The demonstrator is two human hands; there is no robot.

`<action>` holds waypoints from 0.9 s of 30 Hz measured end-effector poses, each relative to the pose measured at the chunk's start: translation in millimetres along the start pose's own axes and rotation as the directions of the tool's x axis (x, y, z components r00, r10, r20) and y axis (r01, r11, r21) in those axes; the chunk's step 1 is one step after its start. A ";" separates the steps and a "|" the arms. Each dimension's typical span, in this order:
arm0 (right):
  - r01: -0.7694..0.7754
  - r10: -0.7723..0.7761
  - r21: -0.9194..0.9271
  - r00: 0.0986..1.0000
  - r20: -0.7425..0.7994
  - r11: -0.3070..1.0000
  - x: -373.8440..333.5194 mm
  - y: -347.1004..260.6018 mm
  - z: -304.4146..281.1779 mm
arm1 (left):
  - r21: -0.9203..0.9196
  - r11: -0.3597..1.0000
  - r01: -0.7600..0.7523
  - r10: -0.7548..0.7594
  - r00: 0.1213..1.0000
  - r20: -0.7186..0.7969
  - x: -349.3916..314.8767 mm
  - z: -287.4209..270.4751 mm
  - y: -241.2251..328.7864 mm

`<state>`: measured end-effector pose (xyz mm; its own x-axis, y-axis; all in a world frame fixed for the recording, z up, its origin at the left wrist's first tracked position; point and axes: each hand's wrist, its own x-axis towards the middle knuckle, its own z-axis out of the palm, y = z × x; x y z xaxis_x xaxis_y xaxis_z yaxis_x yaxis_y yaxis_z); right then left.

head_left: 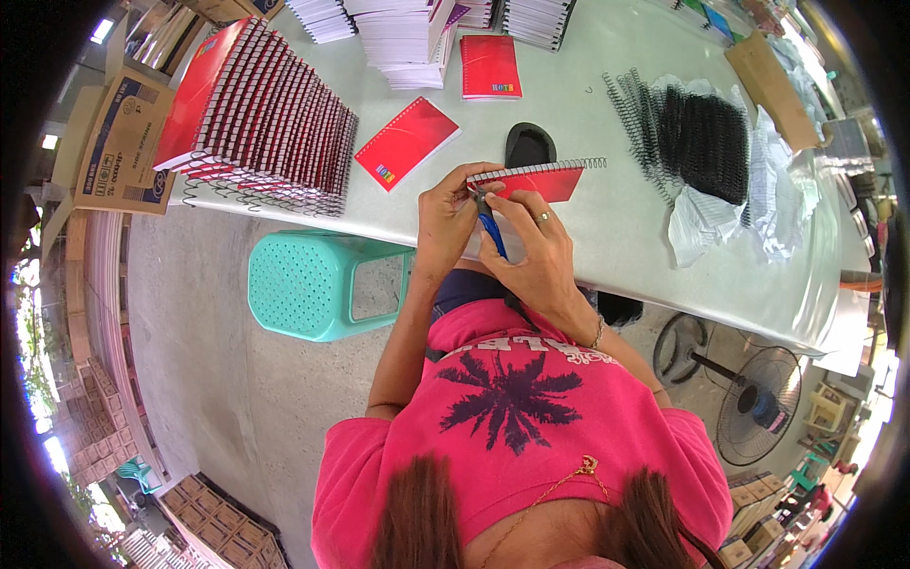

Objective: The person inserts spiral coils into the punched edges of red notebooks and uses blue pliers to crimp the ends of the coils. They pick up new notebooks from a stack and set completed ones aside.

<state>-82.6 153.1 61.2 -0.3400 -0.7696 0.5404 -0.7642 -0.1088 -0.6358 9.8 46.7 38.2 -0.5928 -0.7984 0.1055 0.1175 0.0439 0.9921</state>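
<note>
At the table's near edge my left hand grips the left end of a red spiral notebook. Its coil runs along the top edge and sticks out past the right corner. Closed around blue-handled pliers, my right hand wears a ring. The jaws of the pliers are at the coil's left end, partly hidden by my fingers. Just beyond the notebook lies a black oval pad-like object. Two red notebooks lie flat farther off, one tilted and one nearly straight.
A tall stack of red coiled notebooks stands on the left, beside a cardboard box. White page stacks are at the back. Black coils lie on paper at right. A turquoise stool and a fan stand below.
</note>
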 end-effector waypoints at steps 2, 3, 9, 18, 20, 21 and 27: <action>-0.007 0.007 -0.003 1.000 -0.001 1.000 -1.0 -1.0 1.2 | 0.026 1.000 -0.004 0.004 1.000 -0.002 -1.0 0.2 0.6; -0.011 0.011 -0.004 1.000 -0.002 1.000 -1.4 -1.5 1.7 | 0.046 0.999 -0.009 0.009 1.000 -0.007 -1.5 -0.1 -0.1; 0.018 -0.019 -0.051 1.000 -0.015 0.999 -1.6 -3.5 2.0 | 0.150 0.989 -0.008 0.009 1.000 -0.006 -3.4 -1.0 2.4; 0.002 -0.002 -0.065 1.000 -0.005 0.998 -3.9 -6.3 -0.6 | 0.210 0.977 -0.024 0.028 1.000 -0.013 -4.8 -0.4 4.9; 0.004 -0.002 -0.086 1.000 0.020 0.996 -5.1 -7.0 -1.5 | 0.205 0.978 -0.029 0.035 0.999 -0.026 -5.3 1.3 3.2; 0.006 -0.003 -0.097 0.999 0.033 0.995 -5.5 -7.3 -2.2 | 0.227 0.972 -0.054 0.064 0.997 -0.037 -6.0 2.1 0.5; -0.703 0.310 0.663 0.589 0.746 -0.259 11.7 0.3 -28.0 | 0.338 0.937 -0.085 0.111 0.992 -0.056 -13.0 7.0 -3.6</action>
<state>-102.2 161.7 82.8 -0.0279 -0.9567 -0.2896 0.7999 0.1524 -0.5805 11.5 61.2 33.7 -0.5307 -0.8210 0.2105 -0.1089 0.3124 0.9437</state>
